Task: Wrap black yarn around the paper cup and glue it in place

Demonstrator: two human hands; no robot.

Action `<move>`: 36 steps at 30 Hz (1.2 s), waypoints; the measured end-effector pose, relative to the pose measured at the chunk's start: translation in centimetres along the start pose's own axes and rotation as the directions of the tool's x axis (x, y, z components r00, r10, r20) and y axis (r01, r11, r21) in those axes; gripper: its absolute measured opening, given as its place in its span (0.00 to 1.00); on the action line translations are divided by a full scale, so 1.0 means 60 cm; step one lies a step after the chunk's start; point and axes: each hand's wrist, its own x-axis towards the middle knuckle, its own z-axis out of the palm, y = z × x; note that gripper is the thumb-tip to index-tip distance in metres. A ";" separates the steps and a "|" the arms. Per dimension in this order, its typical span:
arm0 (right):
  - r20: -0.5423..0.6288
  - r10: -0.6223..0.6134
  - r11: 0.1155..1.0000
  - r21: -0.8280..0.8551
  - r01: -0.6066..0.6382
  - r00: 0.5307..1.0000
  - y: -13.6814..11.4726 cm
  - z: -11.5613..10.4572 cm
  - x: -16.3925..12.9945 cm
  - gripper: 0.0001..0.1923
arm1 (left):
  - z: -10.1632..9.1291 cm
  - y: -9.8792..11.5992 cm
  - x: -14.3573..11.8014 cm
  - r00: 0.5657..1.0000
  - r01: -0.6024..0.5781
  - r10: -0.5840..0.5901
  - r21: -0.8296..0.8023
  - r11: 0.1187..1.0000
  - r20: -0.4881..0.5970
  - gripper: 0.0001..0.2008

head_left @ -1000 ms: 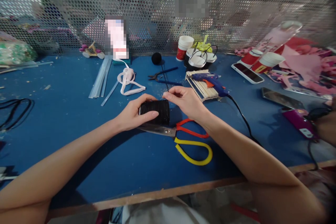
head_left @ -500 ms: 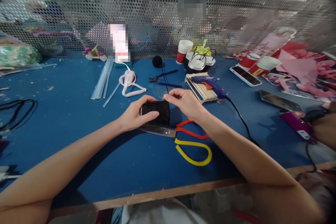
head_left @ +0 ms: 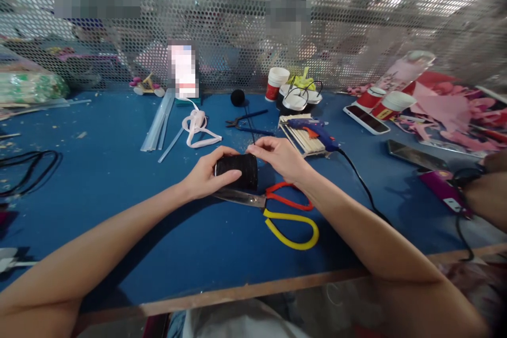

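At the centre of the frame the left hand [head_left: 206,174] wraps around a black spool [head_left: 236,170] just above the desk [head_left: 119,185]. The right hand [head_left: 283,157] pinches at its far end, apparently finding the thread's end; none is drawn out or cut yet, and the scissors [head_left: 277,208] lie untouched just below.

Craft workshop bench w/ blue top [head_left: 119,179], perforated metal screen [head_left: 356,37] along the far edge. Glue gun [head_left: 312,131] on wooden sticks mid-bench, glue rods [head_left: 158,121] & white ribbon [head_left: 198,128] toward the far edge, scissors [head_left: 277,211] nearer the front edge, pink paper cutouts [head_left: 455,111] at far right corner.
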 end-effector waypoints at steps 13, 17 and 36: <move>-0.071 0.056 0.996 0.074 -0.051 0.996 0.007 -0.001 0.002 0.23 | 0.002 -0.002 0.002 0.999 0.030 -0.034 -0.134 0.991 -0.028 0.19; -0.117 0.058 0.997 0.058 -0.052 0.991 0.007 -0.011 -0.001 0.29 | 0.009 -0.010 0.005 0.976 0.157 -0.198 -0.346 0.925 -0.087 0.19; 0.160 -0.292 0.920 -0.223 0.323 0.943 -0.006 -0.003 -0.039 0.04 | -0.010 -0.013 0.011 0.985 0.168 -0.168 -0.363 0.917 0.033 0.33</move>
